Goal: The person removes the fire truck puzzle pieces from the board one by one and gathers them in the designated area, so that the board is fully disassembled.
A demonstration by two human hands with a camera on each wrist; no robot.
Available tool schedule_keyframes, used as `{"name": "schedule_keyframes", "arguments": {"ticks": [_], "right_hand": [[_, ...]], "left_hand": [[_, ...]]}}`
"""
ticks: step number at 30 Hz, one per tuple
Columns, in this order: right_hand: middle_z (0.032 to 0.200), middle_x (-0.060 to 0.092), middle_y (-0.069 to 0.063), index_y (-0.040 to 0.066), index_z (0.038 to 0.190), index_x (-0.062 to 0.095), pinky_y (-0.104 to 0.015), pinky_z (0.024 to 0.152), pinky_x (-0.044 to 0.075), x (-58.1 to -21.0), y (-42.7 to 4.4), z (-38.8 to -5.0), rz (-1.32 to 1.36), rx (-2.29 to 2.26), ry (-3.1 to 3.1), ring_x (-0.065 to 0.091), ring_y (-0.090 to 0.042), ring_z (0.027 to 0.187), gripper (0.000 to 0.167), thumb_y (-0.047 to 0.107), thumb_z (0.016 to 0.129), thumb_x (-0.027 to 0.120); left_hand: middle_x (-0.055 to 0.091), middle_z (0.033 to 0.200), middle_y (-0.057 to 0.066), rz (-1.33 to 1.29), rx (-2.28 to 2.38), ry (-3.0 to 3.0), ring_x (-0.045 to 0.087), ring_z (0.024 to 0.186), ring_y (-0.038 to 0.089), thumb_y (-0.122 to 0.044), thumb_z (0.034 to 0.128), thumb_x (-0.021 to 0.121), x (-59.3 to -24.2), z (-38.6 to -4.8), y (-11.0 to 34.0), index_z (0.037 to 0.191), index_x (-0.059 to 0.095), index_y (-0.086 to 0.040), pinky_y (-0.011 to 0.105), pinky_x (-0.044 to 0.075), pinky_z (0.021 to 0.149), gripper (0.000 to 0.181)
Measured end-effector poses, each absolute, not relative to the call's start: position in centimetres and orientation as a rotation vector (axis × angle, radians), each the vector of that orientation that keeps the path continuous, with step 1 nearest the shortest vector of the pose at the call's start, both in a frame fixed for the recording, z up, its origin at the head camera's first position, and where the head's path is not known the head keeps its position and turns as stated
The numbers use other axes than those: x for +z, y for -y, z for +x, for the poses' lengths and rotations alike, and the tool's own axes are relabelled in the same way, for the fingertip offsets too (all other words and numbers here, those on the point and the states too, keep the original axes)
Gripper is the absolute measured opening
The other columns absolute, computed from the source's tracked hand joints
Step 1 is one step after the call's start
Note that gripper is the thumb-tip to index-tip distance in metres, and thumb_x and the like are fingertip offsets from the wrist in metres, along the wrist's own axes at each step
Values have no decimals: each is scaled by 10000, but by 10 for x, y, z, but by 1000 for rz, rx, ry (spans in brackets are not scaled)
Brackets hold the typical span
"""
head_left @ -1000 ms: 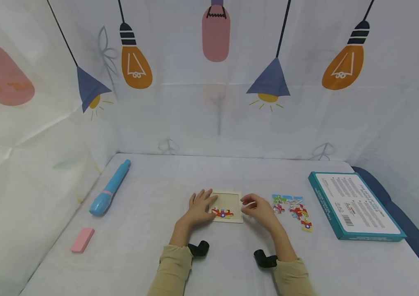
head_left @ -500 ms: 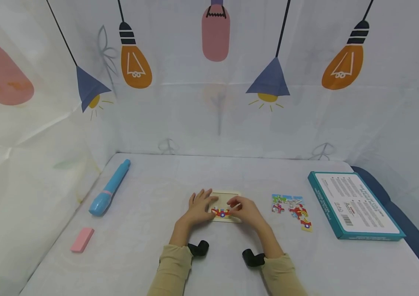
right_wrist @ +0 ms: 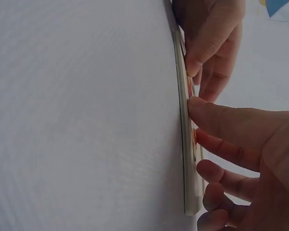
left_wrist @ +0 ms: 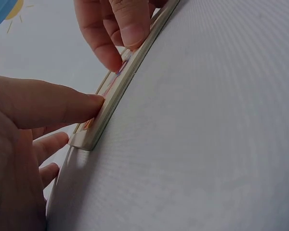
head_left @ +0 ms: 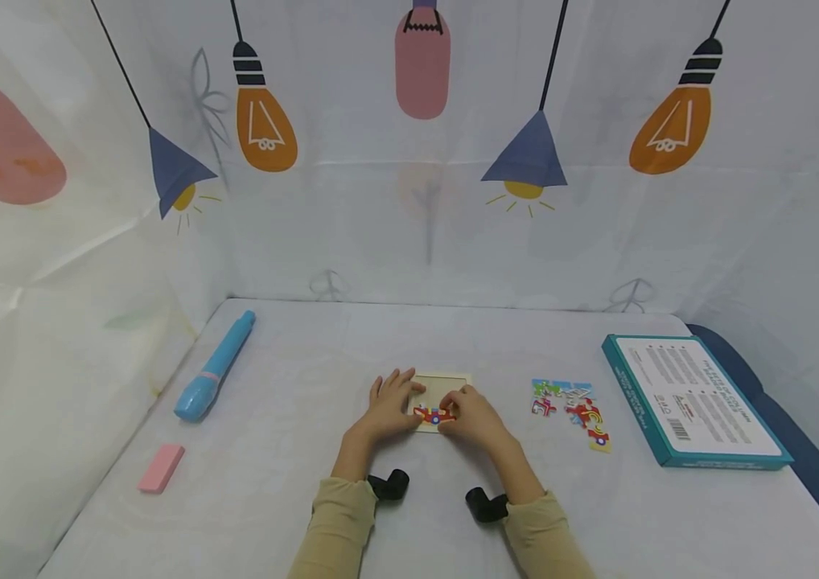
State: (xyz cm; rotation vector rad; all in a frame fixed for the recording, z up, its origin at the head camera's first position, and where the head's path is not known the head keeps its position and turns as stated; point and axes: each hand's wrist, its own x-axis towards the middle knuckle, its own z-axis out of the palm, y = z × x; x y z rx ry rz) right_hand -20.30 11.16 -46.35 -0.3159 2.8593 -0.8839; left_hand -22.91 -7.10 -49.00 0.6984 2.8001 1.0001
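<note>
A shallow cream puzzle tray (head_left: 446, 386) lies mid-table, with red and blue jigsaw pieces (head_left: 433, 416) along its near side. My left hand (head_left: 388, 404) rests over the tray's left side, fingers spread and fairly straight. In the left wrist view, the left thumb (left_wrist: 89, 105) presses near the tray's near-left corner. My right hand (head_left: 473, 416) is over the tray's right half, its thumb and index finger pinching at a puzzle piece in the row. The right wrist view shows an orange-red edge between that thumb (right_wrist: 216, 118) and index finger; the fingers hide most of the piece.
Loose, partly joined puzzle pieces (head_left: 583, 410) lie right of the tray. Further right is a teal-edged box (head_left: 699, 402). At the left are a blue microphone-shaped object (head_left: 214, 370) and a pink block (head_left: 161, 469). White printed cloth walls surround the table.
My right hand has moved left from beside the tray to over its right half, and its fingers now meet the red pieces. My left hand has stayed put.
</note>
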Motion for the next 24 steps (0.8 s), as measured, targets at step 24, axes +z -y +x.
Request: {"name": "schedule_keyframes", "arguments": {"ticks": [24], "right_hand": [[806, 601, 10, 116, 954, 617, -282, 656, 420, -461, -127, -207, -242, -1363, -2678, 524, -123, 745, 192, 39, 791, 683]], "left_hand": [[341, 1454, 139, 698, 994, -2811, 200, 1363, 378, -199, 727, 649, -490, -230, 71, 1124, 564, -126, 574, 44, 1071, 412]]}}
